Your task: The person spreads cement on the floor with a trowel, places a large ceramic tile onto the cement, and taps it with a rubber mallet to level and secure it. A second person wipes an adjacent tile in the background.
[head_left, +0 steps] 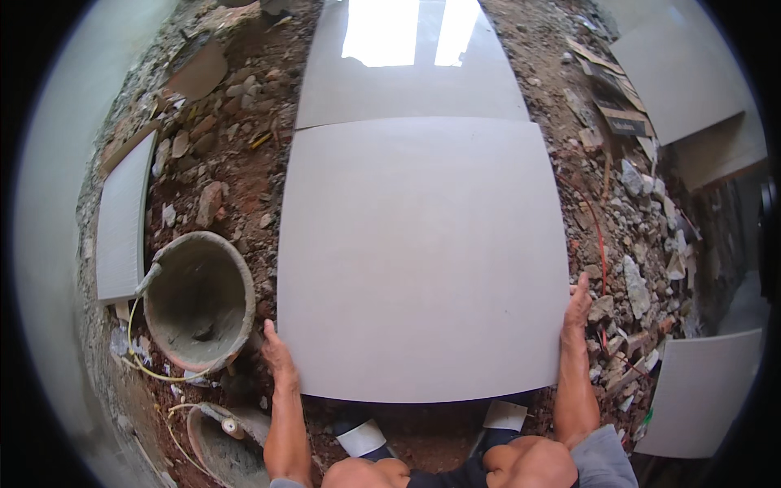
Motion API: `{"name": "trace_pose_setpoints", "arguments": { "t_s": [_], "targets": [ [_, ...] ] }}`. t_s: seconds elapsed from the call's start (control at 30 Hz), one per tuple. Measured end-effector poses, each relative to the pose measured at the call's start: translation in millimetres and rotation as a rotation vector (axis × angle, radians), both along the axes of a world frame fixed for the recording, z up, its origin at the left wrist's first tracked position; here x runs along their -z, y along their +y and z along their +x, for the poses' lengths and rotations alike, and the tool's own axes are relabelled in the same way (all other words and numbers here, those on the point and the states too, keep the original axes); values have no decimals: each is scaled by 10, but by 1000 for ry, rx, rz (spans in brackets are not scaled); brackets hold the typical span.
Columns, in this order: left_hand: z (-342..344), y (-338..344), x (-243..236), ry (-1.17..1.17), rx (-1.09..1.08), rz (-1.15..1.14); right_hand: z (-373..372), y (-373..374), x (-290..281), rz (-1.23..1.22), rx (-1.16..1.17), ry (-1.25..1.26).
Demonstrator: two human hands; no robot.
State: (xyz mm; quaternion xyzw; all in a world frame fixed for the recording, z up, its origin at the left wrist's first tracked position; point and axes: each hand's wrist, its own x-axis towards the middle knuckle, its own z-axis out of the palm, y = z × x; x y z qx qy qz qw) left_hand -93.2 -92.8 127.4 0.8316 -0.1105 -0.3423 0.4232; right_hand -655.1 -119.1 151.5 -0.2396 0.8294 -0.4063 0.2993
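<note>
A large pale grey tile fills the middle of the view, its near edge just in front of my knees. My left hand grips its left edge near the close corner, thumb up along the side. On the opposite edge, a bit farther up, my right hand holds it too. The fingers of both hands are mostly hidden beside and beneath the tile. Its far edge meets or slightly overlaps a second glossy tile, which reflects bright window light; I cannot tell whether the two touch.
To the left stands a mortar-crusted bucket with a rope handle, and a second bucket lies nearer. Rubble borders both sides. A white panel leans at left. At right are an orange cord, cardboard and another panel.
</note>
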Motion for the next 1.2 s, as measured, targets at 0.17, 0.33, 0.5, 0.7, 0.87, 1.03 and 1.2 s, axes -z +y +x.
{"name": "trace_pose_setpoints", "arguments": {
  "t_s": [0.17, 0.33, 0.5, 0.7, 0.87, 1.03, 1.2],
  "targets": [
    [-52, -46, -34, 216, 31, -41, -123, 30, 151, 99, -23, 227],
    [-34, -64, -41, 169, 51, -17, -69, 41, 248, 84, 22, 178],
    [22, -34, 51, 111, 56, -1, -42, 11, 356, 49, 1, 227],
    [77, 16, 159, 57, 103, 28, -159, -20, 463, 147, -31, 249],
    [26, 25, 209, 105, 73, 19, -187, -72, 491, 88, -18, 221],
    [-36, 39, 227, -5, 178, -32, -217, -91, 450, 119, -46, 225],
    [-25, 72, 205, 13, 265, -2, -198, -86, 510, 77, -47, 259]
  ]
}}
